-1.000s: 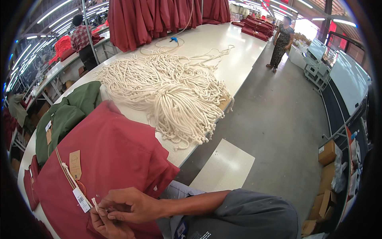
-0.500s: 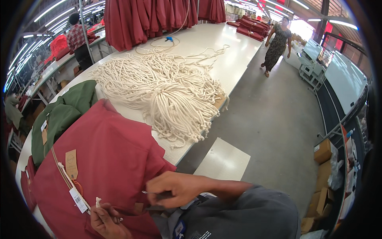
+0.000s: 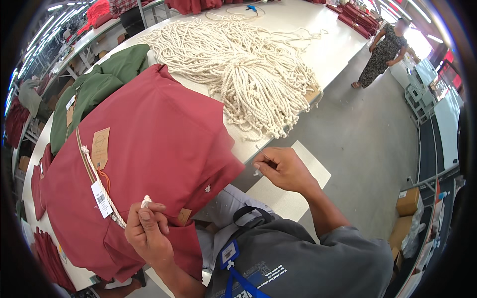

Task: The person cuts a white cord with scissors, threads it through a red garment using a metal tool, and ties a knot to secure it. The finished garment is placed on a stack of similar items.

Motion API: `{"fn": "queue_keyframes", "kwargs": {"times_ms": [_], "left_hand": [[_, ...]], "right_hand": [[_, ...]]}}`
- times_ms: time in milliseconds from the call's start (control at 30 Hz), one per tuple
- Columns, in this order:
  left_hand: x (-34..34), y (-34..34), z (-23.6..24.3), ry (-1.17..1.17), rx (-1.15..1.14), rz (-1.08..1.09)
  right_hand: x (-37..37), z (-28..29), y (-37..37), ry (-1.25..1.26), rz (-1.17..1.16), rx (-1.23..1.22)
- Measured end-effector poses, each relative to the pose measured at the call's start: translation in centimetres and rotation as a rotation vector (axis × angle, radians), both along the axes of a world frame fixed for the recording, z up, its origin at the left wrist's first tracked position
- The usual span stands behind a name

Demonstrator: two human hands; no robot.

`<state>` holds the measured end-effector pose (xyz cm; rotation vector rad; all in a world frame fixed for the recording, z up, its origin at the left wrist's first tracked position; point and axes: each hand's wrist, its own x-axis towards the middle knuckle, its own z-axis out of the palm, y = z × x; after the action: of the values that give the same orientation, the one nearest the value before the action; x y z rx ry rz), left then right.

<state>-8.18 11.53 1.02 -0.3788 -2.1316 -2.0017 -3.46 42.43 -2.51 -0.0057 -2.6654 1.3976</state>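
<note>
A dark red garment [image 3: 164,124] lies over the near table edge, with a brown card tag [image 3: 101,146], a white label [image 3: 102,198] and a twisted white cord [image 3: 112,212] along it. My left hand [image 3: 149,231] pinches the knotted end of a white cord [image 3: 145,200] above the garment. My right hand [image 3: 287,170] is closed around a thin metal tool [image 3: 263,152], beyond the garment's right edge; most of the tool is hidden in my fingers. A small white scrap [image 3: 257,173] shows just below those fingers.
A large heap of white cords [image 3: 248,74] covers the middle of the white table [image 3: 343,44]. A folded green garment [image 3: 99,92] lies left of the red one. Folded red garments [image 3: 355,21] are stacked at the far end. A person [image 3: 386,53] stands in the aisle.
My right hand has moved right, away from the left hand, with the metal tool in it. My left hand still pinches the cord end. The view has shifted downward.
</note>
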Motion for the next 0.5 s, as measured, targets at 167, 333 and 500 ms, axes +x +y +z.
{"fn": "queue_keyframes", "kwargs": {"times_ms": [167,333,500], "left_hand": [[0.7,0.0,-0.3,-0.004,-0.043,0.03],[0.3,0.0,-1.0,-0.068,-0.079,0.031],[0.3,0.2,-0.2,-0.082,-0.076,-0.013]], "right_hand": [[-0.5,0.2,-0.2,-0.235,-0.139,-0.192],[-2.0,-1.3,-1.0,-0.161,-0.335,0.143],[-3.9,-3.2,-1.7,-0.124,-0.284,0.214]]}}
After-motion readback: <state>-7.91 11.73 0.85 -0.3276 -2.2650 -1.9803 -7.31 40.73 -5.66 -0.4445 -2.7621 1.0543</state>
